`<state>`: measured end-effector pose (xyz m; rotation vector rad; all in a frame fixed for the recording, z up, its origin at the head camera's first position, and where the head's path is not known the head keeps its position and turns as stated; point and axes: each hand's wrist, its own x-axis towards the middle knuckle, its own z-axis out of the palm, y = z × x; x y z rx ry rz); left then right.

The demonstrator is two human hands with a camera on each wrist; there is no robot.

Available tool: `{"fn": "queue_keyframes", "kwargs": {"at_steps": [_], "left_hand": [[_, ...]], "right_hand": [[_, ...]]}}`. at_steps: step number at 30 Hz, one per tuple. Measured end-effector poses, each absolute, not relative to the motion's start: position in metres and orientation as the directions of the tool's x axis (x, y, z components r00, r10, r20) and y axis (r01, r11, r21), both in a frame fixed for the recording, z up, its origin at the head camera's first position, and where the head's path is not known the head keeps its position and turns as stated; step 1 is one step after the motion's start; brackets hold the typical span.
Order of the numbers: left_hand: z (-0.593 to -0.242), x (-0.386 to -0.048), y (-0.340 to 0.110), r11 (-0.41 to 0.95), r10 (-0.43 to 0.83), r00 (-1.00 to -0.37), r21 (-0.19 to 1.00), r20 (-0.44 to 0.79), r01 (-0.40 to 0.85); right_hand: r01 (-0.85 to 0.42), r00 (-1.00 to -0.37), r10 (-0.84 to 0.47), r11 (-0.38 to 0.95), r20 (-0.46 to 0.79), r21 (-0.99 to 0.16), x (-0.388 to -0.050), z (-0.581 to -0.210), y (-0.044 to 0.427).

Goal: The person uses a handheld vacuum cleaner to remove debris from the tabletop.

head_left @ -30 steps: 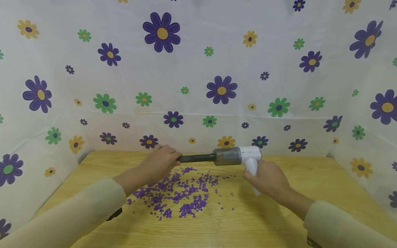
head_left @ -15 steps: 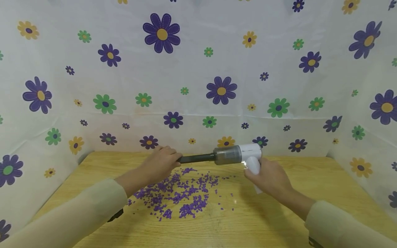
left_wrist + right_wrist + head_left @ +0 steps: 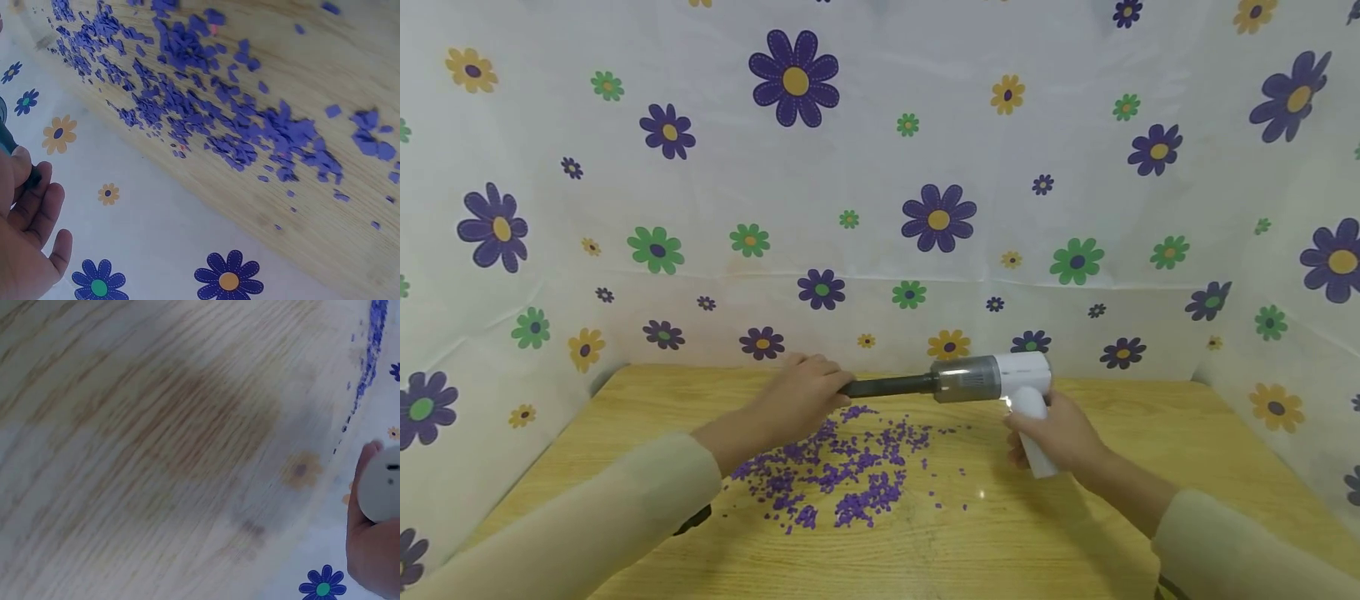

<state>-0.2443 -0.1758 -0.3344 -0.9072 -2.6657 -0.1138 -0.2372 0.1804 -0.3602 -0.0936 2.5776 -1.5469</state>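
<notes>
A handheld vacuum cleaner (image 3: 1022,372) is held level above the table, with a white body, a smoky clear dust cup (image 3: 966,379) and a black nozzle tube (image 3: 891,386). My right hand (image 3: 1063,433) grips its white handle; in the right wrist view that hand (image 3: 374,550) shows beside the rounded white end. My left hand (image 3: 797,398) holds the far end of the tube, the thumb and fingers pinching the dark tip in the left wrist view (image 3: 31,206). Many small purple paper scraps (image 3: 868,496) lie scattered on the table below the tube and left hand.
The wooden table (image 3: 925,550) has a light grain and carries the scraps left of its middle. A white flower-patterned sheet (image 3: 850,167) stands along the back and both sides. Shadows of the arms fall on the tabletop.
Both hands and the vacuum cleaner have shifted slightly to the right. The handle now shows more fully, with the right hand's fingers visible around it. The purple scraps look unchanged.
</notes>
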Motion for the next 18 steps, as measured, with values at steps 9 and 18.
{"fn": "queue_keyframes", "kwargs": {"at_steps": [9,18], "left_hand": [[-0.336,-0.249,-0.163,0.774,0.6,-0.735,0.002,0.316,0.633],[-0.344,-0.264,-0.132,0.771,0.613,-0.753,0.024,0.238,0.636]], "right_hand": [[0.087,-0.98,-0.137,0.368,-0.146,-0.926,-0.24,-0.358,0.192],[0.091,-0.977,-0.136,0.43,-0.165,-0.898,-0.245,-0.353,0.22]]}}
